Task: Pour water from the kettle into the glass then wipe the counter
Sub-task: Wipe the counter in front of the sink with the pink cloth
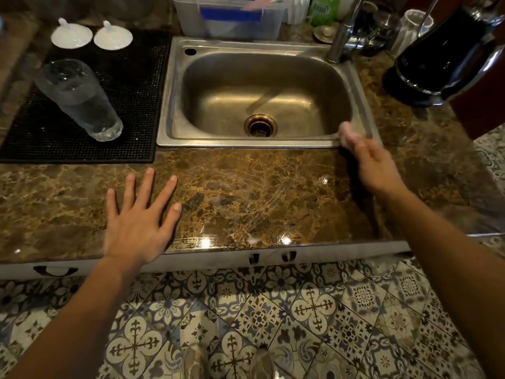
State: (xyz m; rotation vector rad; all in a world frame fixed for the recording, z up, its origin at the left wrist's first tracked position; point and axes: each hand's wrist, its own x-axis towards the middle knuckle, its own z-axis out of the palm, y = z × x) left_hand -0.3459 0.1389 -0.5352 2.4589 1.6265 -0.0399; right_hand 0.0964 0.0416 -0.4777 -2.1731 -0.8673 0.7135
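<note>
Underfoot: patterned floor tiles [314,307] are showing.
Left grip [139,222]: lying flat on the marble table [246,192], fingers spreading wide.
Right grip [374,165]: blurring by the sink [246,143] corner; hold unclear.
Glass [79,98]: standing with water on the black mat [131,105], left.
Kettle [448,47]: sitting far right.

Left of the sink [246,143] I see the tall clear glass [79,99], upright, holding water. Right-rear is the black kettle [442,50]. In front is the brown marble counter [246,192], wet-streaked.
</note>
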